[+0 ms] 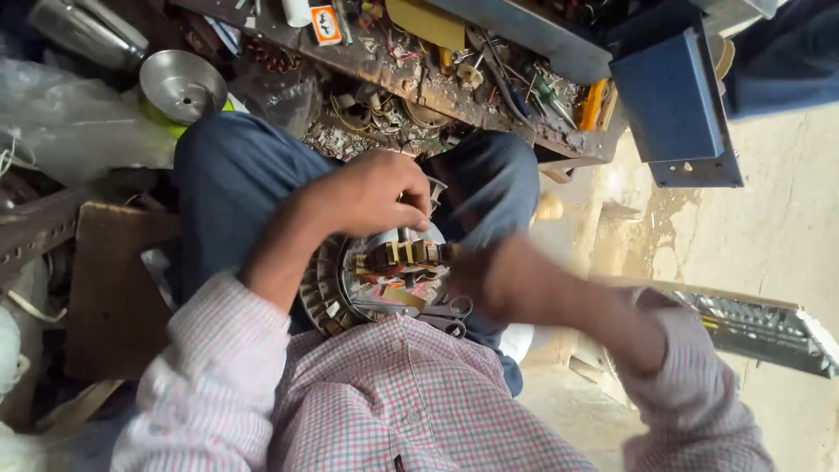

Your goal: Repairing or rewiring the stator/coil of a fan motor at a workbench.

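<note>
The person is sitting with a round motor stator (376, 284) resting on the lap, against the blue trousers (236, 183), and everything here is best placed from that stator. The left hand (371, 194) is lying over its upper edge, fingers curled closed around a thin upright part rising out of the windings; what exactly that part is cannot be made out. The right hand (502, 280) is just to the right of the stator, blurred by motion, so whether its fingers are open or closed is not something I can tell. A pair of dark scissors (446, 313) is lying at the lower right rim of the stator, touching the checked shirt (411, 393).

Judging from this, the work in hand is on the copper coil (406, 255) near the stator's centre, the left hand steadying while the right is working at the winding. Any next move calls for a firm hold from the left hand, so the stator is not rocking on the lap.

Above the stator, a cluttered table (393, 74) is carrying tools and scraps; a steel bowl (182, 85) is sitting well to the upper left.
</note>
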